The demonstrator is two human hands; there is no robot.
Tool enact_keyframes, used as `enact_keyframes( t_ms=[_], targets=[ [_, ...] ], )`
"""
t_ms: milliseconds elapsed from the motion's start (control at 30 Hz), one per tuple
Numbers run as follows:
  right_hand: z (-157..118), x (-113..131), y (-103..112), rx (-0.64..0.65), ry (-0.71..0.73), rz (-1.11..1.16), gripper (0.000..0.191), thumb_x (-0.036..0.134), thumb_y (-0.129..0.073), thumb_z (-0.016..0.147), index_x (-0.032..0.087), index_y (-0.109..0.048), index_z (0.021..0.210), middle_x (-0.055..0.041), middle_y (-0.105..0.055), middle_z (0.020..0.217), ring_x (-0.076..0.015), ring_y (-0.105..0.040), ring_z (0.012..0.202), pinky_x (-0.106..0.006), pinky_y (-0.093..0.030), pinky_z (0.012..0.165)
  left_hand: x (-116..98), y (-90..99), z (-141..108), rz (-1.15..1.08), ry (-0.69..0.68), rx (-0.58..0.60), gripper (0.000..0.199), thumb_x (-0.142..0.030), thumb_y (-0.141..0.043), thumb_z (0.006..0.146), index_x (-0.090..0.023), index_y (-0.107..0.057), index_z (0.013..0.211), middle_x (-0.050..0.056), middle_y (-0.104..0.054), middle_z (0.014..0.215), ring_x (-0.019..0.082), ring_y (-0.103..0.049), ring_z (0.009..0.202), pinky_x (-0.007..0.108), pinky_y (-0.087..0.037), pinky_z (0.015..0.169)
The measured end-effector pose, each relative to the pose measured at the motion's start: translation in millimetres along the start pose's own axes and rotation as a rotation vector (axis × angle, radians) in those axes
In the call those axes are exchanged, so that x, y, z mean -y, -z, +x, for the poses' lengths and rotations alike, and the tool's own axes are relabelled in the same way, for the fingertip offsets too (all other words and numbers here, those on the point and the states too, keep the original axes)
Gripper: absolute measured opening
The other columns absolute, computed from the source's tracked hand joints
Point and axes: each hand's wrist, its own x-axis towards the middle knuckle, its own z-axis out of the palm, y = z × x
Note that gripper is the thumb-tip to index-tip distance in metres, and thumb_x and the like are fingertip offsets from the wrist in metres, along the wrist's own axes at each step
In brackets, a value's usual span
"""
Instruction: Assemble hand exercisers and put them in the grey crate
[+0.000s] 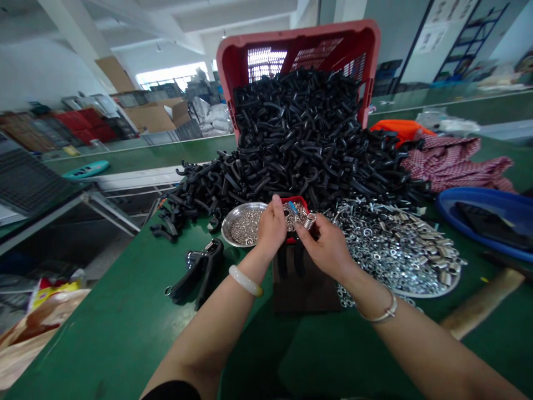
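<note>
My right hand [327, 244] pinches a shiny metal coil spring [308, 221] between thumb and fingers. Beside it, my left hand [272, 226] has its thumb raised; its other fingers are hidden behind the palm. Two black handles [298, 259] point down below the hands, over a dark brown block [306, 294]; whether my left hand grips them I cannot tell. Behind the hands is a red tray [298, 200] of small metal parts, with a blue piece [293, 208] in it. Left of it, a round metal dish [228, 233] holds tiny parts.
A red crate [297, 36] lies tipped, spilling a heap of black plastic handles [291, 150]. An assembled hand grip [202, 272] rests at left. Springs and nuts [395, 250] pile on a plate at right, near a wooden-handled hammer [485, 303] and a blue tray [458, 203].
</note>
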Motion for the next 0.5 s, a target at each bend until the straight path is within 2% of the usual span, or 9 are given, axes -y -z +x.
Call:
enact_keyframes(
  t_ms=[167,233,333,500],
  targets=[
    [-7,-3,-3,-0.035,-0.009,0.016,0.022,0.040,-0.048,0.082,0.019,-0.054,0.086,-0.0053,-0.063,0.077,-0.0192,-0.058,0.068,-0.031,-0.043,0.063,-1,2.7,7,0.038,-0.017,-0.050,0.061,-0.060,-0.011,0.085,-0.018,-0.053,0.069,0.006,-0.059,0.069,0.019,-0.055,0.068,0.029,-0.040,0.064],
    [-7,-6,-6,-0.059,-0.021,0.051,0.023,0.040,-0.048,0.082,0.019,-0.055,0.089,-0.0049,-0.063,0.079,-0.0184,-0.059,0.070,-0.030,-0.044,0.064,-4,3.1,4,0.061,-0.029,-0.043,0.060,-0.059,-0.012,0.085,-0.018,-0.053,0.069,0.006,-0.059,0.069,0.018,-0.055,0.068,0.028,-0.039,0.064],
    [-4,-9,-8,-0.109,-0.012,0.014,0.021,0.039,-0.050,0.081,0.019,-0.055,0.084,-0.0045,-0.062,0.076,-0.0176,-0.057,0.066,-0.029,-0.043,0.061,-8,2.1,-4,0.100,-0.064,-0.018,0.058,-0.058,-0.014,0.086,-0.019,-0.055,0.074,0.005,-0.061,0.072,0.018,-0.055,0.071,0.028,-0.039,0.065],
    [0,-7,-2,-0.051,0.028,-0.031,0.020,0.038,-0.050,0.080,0.018,-0.052,0.077,-0.0038,-0.060,0.069,-0.0168,-0.055,0.062,-0.028,-0.041,0.057,-6,-1.6,-5,0.049,-0.062,-0.038,0.059,-0.057,-0.012,0.087,-0.018,-0.053,0.072,0.004,-0.060,0.070,0.016,-0.054,0.068,0.026,-0.038,0.063]
  ],
)
